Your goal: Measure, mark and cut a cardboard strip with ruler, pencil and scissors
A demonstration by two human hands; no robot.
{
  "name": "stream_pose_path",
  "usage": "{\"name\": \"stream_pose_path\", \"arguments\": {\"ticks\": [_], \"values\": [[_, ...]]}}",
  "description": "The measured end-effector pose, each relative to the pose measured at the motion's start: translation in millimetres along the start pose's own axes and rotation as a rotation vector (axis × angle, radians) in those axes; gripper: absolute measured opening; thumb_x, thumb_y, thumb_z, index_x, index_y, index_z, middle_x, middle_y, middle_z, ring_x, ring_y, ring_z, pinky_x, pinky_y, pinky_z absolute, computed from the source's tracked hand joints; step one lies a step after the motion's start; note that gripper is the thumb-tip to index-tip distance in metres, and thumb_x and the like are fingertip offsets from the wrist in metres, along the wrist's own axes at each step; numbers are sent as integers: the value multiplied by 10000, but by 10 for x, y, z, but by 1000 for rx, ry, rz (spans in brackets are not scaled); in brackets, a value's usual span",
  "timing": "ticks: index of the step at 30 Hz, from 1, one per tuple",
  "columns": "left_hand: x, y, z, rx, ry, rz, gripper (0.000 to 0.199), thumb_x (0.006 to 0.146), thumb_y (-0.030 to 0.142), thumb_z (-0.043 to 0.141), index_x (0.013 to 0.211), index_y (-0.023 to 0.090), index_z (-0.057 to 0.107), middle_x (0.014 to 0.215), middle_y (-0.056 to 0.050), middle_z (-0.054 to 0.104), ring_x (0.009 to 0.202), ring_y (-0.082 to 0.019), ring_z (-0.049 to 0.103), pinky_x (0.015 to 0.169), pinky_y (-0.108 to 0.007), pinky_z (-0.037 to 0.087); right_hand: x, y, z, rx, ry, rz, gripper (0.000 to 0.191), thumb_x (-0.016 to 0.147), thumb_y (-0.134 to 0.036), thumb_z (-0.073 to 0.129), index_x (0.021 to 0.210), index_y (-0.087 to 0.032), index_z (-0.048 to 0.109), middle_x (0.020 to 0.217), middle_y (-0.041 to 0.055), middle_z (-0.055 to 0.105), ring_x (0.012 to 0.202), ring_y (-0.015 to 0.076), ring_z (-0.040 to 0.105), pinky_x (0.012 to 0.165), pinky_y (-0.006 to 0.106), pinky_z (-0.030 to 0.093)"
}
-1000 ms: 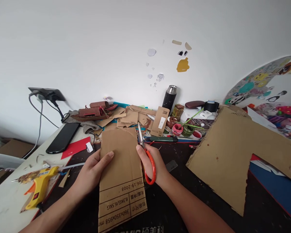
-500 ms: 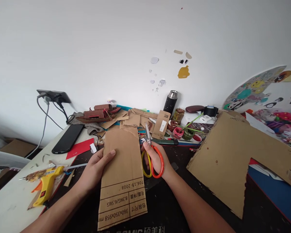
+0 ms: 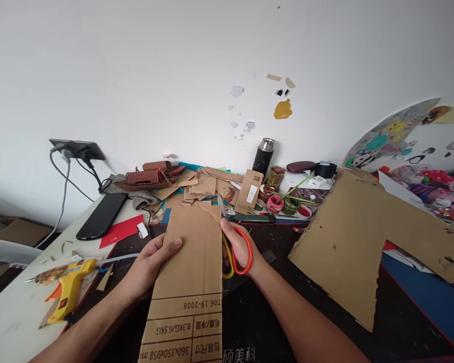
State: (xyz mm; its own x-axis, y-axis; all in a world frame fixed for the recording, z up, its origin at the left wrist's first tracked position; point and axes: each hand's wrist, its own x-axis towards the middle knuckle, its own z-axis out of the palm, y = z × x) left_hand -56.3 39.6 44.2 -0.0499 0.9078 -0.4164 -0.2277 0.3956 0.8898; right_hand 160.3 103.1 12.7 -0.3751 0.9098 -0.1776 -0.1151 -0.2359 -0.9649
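My left hand [image 3: 157,257] grips the left edge of a long piece of brown cardboard [image 3: 191,267], thumb on top and the other fingers underneath. Printed text and lines run across its near end. In my right hand [image 3: 244,247] is a pair of scissors [image 3: 243,259] with one orange and one yellow handle loop. Its blades point away from me, beside the cardboard's far right corner. The cardboard partly hides the yellow loop and some fingers of my right hand. Whether the blades touch the cardboard I cannot tell.
A yellow glue gun [image 3: 68,292] and a black phone [image 3: 102,217] lie at left. Cardboard scraps [image 3: 204,182], open paint jars [image 3: 275,203] and a black flask [image 3: 263,157] line the wall. A large cut cardboard sheet [image 3: 348,247] rests at right.
The cardboard has come nearer to me and tilted slightly, its near end shifting left. The scissors sit closer against its right edge, with the yellow loop now partly covered.
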Motion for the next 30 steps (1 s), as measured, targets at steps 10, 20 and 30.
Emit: {"name": "stream_pose_path", "arguments": {"ticks": [10, 20, 30], "values": [[103, 29, -13, -50, 110, 95, 623, 650, 594, 969, 1059, 178, 748, 812, -94, 810, 638, -292, 774, 540, -337, 598, -4, 16, -2, 16, -65, 3, 704, 834, -921, 667, 690, -238, 576, 454, -50, 517, 363, 132, 449, 378, 261, 372], [157, 126, -29, -158, 262, 236, 613, 680, 565, 953, 1106, 175, 748, 987, -127, 839, 841, -348, 821, 677, -396, 675, 14, 1, -65, 14, -2, -16, 670, 842, -876, 694, 887, -208, 652, 447, -77, 525, 333, 114, 436, 358, 223, 328], [243, 59, -60, -230, 292, 265, 591, 653, 532, 965, 1080, 187, 749, 953, -107, 831, 839, -344, 817, 689, -407, 682, 14, 91, -66, -1, -133, 6, 631, 852, -829, 756, 795, -218, 610, 477, -62, 556, 366, 116, 483, 384, 233, 414]]}}
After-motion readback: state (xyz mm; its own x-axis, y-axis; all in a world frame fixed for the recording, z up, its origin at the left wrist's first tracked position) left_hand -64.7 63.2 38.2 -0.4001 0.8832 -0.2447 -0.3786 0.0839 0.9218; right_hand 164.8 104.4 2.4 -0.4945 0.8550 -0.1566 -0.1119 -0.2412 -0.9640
